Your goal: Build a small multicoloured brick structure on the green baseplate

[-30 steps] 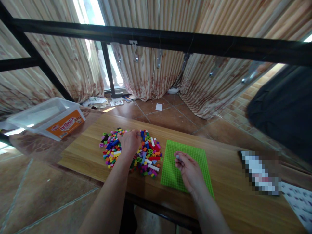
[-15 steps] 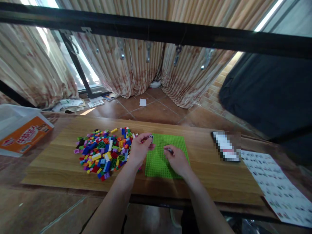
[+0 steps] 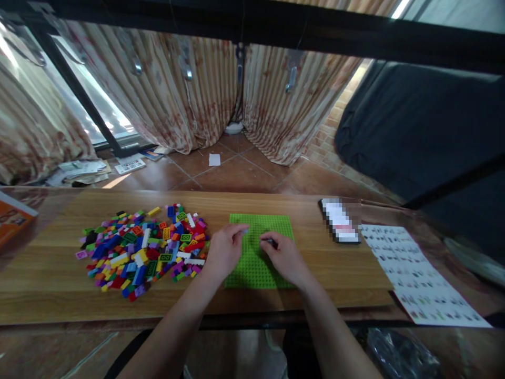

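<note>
A green studded baseplate (image 3: 258,271) lies on the table under both of my hands. My left hand (image 3: 225,250) is closed in a pinch over the plate's left side. A small pale bluish brick (image 3: 245,230) peeks out at its fingertips, mostly hidden. Over the right half of the plate, the thumb and fingers of my right hand (image 3: 284,257) are curled around a small dark piece (image 3: 271,241), too covered to make out its kind. To the left of my left hand spreads a pile of mixed coloured building bricks (image 3: 144,247).
A phone with a blurred screen (image 3: 341,221) rests at the table's back right. Beside it, a white sheet with rows of small pictures (image 3: 422,273) hangs past the wooden table's (image 3: 335,287) right edge. An orange and white box (image 3: 13,216) is at far left. A dark bar (image 3: 252,21) crosses above.
The view has turned to the right and the box has slid mostly out of sight. My left hand has rolled over, so the small brick in it shows less. My right hand keeps its curl.
</note>
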Demonstrator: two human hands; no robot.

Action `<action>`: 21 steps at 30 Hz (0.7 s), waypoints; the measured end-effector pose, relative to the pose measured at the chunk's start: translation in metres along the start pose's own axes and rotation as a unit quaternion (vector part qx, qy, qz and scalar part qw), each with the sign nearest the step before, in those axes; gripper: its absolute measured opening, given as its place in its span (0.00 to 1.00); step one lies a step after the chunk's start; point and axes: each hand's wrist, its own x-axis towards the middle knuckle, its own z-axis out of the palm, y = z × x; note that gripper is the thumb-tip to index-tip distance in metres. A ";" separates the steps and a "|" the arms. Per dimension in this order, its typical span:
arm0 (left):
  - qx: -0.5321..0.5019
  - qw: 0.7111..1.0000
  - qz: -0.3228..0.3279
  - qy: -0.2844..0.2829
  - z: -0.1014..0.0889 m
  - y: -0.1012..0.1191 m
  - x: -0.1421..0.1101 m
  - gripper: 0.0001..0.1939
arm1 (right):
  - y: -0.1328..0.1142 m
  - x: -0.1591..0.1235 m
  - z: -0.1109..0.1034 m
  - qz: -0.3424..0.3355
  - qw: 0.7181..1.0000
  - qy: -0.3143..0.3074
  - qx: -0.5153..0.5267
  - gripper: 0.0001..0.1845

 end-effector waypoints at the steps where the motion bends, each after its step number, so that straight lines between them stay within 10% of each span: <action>1: 0.022 1.000 0.015 0.003 0.002 0.001 -0.002 0.13 | 0.001 0.001 0.000 0.001 1.000 0.010 0.019 0.09; 10: 0.099 0.994 0.047 0.019 0.014 -0.008 0.002 0.17 | 0.010 0.013 0.012 0.024 0.991 0.009 0.130 0.12; 21: 0.135 0.990 0.049 -0.007 0.014 -0.010 0.003 0.22 | 0.006 0.008 0.005 -0.044 0.985 0.062 -0.157 0.19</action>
